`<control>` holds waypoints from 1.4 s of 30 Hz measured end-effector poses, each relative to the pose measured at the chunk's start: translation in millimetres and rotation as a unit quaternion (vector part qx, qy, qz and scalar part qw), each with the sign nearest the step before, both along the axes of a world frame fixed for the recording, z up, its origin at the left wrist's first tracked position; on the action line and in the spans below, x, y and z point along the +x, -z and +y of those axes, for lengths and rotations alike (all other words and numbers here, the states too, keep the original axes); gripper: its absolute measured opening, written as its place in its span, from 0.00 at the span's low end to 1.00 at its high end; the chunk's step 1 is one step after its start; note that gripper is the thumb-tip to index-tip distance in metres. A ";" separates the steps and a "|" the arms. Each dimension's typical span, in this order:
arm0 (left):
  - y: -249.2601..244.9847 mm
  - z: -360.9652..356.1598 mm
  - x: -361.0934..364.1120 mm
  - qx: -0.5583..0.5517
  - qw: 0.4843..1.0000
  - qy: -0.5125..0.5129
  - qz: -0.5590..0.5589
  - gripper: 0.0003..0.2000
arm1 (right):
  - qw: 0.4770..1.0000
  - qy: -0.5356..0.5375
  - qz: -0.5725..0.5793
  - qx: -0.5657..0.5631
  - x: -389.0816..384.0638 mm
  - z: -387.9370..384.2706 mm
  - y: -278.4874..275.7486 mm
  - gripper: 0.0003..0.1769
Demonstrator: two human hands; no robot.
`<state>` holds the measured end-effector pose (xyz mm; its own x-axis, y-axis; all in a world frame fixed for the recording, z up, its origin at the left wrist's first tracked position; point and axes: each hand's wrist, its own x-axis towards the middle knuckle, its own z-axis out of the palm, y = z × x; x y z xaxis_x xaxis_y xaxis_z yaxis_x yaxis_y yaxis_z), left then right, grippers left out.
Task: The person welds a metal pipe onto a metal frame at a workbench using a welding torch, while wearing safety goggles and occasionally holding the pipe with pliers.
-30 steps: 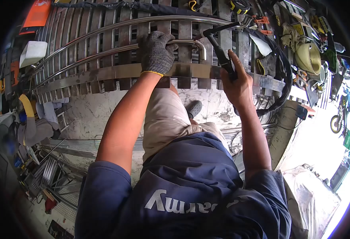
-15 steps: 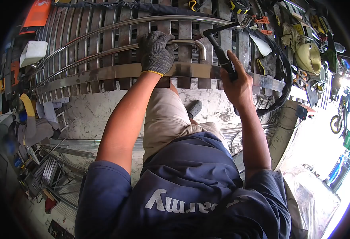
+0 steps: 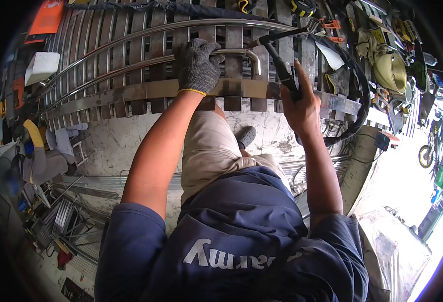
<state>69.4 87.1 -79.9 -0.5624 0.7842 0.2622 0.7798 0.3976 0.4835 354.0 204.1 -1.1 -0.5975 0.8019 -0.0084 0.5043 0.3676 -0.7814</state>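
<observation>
On a slatted metal bench [image 3: 234, 38], my left hand [image 3: 198, 68], in a dark grey knit glove with a yellow cuff, is closed around a shiny metal tube [image 3: 130, 67]. The tube's right end bends sharply toward me. Bare and wrapped around the handle of a black welding torch [image 3: 281, 64], my right hand [image 3: 302, 108] has its index finger stretched along the grip. The torch head is close to the tube, just right of my left hand, its tip near the start of the bend. A second, longer curved tube [image 3: 181, 25] lies behind the first.
A black cable [image 3: 365, 100] loops down at the right. Behind it lie orange clamps [image 3: 330, 24], a tape measure [image 3: 303, 7], a loose glove [image 3: 337, 83] and a cream-coloured container [image 3: 390, 73]. A white block [image 3: 42, 68] stands at the left. Metal stock [image 3: 62, 219] lies below.
The torch head has shifted slightly up and right, and my right index finger has moved a little to the right. My left hand and the tube stay put.
</observation>
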 end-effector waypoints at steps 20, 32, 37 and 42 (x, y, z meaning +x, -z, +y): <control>-10.7 -1.0 1.6 -0.002 0.999 0.010 0.036 0.15 | 0.999 -0.041 0.009 0.024 -1.0 -1.4 3.9 0.35; -7.4 -1.3 0.4 0.029 0.999 0.026 0.034 0.12 | 0.997 -0.047 0.008 0.055 -3.8 -2.3 3.8 0.34; -5.2 -0.6 2.1 0.016 1.000 0.002 0.024 0.15 | 1.000 -0.010 -0.006 0.013 -0.3 -3.4 0.9 0.39; -3.0 -0.6 1.2 0.017 1.000 0.006 0.020 0.15 | 1.000 -0.012 -0.020 0.001 0.9 -1.9 1.0 0.39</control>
